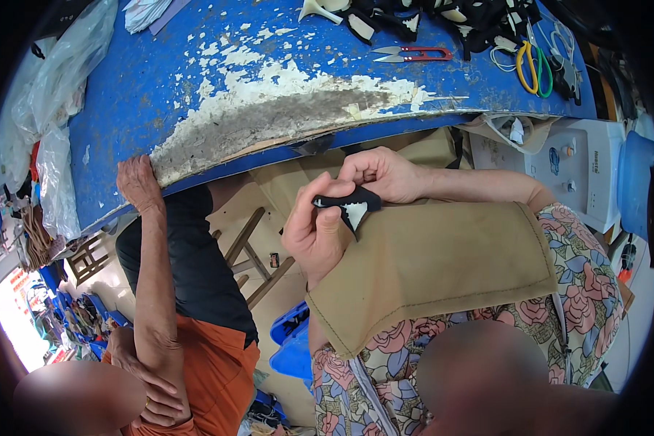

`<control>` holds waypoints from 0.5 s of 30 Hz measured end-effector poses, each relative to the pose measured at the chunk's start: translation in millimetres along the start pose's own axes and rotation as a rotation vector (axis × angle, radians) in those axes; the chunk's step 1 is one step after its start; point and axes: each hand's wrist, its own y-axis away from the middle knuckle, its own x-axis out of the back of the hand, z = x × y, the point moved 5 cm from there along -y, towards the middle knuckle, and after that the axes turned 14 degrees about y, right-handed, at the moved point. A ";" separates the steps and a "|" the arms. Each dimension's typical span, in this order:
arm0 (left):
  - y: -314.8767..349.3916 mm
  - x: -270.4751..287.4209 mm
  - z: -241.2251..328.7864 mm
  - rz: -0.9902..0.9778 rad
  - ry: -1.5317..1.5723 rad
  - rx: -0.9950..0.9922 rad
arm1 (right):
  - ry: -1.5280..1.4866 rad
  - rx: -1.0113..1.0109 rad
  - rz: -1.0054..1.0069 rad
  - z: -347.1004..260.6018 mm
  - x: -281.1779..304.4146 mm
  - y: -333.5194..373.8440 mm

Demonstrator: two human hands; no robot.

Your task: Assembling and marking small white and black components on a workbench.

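A small curved black piece with a white patch (354,211), soft in look like a sewn fabric part, is held above the tan apron (443,254) on my lap. My left hand (314,229) grips its left end, thumb on the near side and fingers curled behind. On its far right side, the bent fingers of my right hand (384,174) close at its upper edge; their tips are partly hidden. The blue worktable (131,87), its paint worn, stretches beyond both hands.
Red-handled thread snips (425,54), scissors with yellow and green handles (534,69) and a pile of black-and-white pieces (472,25) lie at the far right. A co-worker's hand (139,185) rests on the table's left edge. A white water dispenser (581,163) stands right, a wooden stool (248,240) below.
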 end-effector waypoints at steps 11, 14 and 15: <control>-4.6 -2.0 -3.9 0.090 0.003 0.009 | 0.675 0.242 0.278 -22.1 7.8 10.5; -10.6 8.1 -11.1 0.115 0.315 0.252 | 0.275 0.127 0.311 -22.5 12.8 5.7; -10.4 15.1 -5.1 0.190 0.060 0.159 | 0.280 0.104 0.318 -27.1 14.4 5.2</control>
